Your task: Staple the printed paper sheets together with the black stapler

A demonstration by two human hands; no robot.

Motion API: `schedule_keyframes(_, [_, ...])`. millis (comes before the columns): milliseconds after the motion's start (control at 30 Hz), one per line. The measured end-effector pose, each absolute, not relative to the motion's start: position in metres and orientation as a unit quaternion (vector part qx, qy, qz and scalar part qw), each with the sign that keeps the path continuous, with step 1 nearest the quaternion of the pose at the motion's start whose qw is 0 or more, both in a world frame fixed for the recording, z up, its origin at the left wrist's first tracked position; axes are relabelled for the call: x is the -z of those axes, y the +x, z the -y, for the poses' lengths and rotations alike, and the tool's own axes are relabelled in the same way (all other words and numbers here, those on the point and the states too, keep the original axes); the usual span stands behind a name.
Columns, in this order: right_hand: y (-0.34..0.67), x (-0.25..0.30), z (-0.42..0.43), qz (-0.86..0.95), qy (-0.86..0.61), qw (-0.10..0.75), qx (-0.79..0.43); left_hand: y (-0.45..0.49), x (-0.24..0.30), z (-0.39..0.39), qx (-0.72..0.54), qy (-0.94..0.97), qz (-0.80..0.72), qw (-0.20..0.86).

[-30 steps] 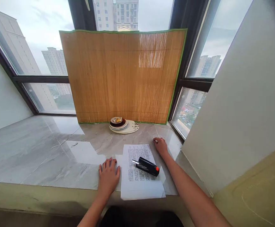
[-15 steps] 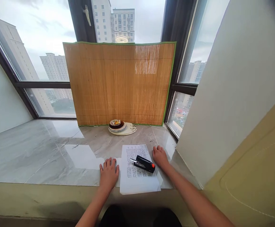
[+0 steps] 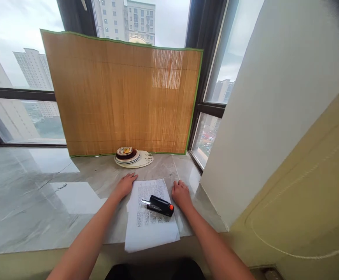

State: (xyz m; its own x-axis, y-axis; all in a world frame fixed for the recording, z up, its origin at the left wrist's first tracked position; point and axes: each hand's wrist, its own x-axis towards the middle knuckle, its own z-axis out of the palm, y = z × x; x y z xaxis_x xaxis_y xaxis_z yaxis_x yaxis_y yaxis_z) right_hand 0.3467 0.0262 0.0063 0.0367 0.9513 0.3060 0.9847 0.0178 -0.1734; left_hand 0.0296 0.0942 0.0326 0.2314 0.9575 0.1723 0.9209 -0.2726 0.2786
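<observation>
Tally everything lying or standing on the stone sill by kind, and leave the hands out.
Black stapler: 1
Printed paper sheaf: 1
Stack of plates: 1
Bamboo mat: 1
Total: 4

A black stapler (image 3: 159, 205) with an orange end lies on white printed paper (image 3: 150, 217), grey-veined marble sill (image 3: 41, 206), green-edged tan bamboo mat (image 3: 119, 97) behind.

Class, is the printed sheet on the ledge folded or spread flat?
Spread flat: the printed sheet lies unfolded on the ledge, a black stapler resting on top; no crease shows.
</observation>
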Motion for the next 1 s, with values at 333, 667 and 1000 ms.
schedule_keyframes(333, [0.345,-0.013,-0.021,0.691,-0.699,0.183,0.026,0.023,-0.016,-0.069,-0.221,0.753,-0.620,-0.007])
schedule_keyframes(667, [0.346,-0.010,-0.023,0.694,-0.694,0.190,0.039,0.023,-0.012,-0.081,-0.184,0.781,-0.596,0.021])
schedule_keyframes(1000, [0.348,-0.005,-0.026,0.696,-0.690,0.199,0.027,0.019,-0.004,-0.056,-0.250,0.727,-0.639,-0.020])
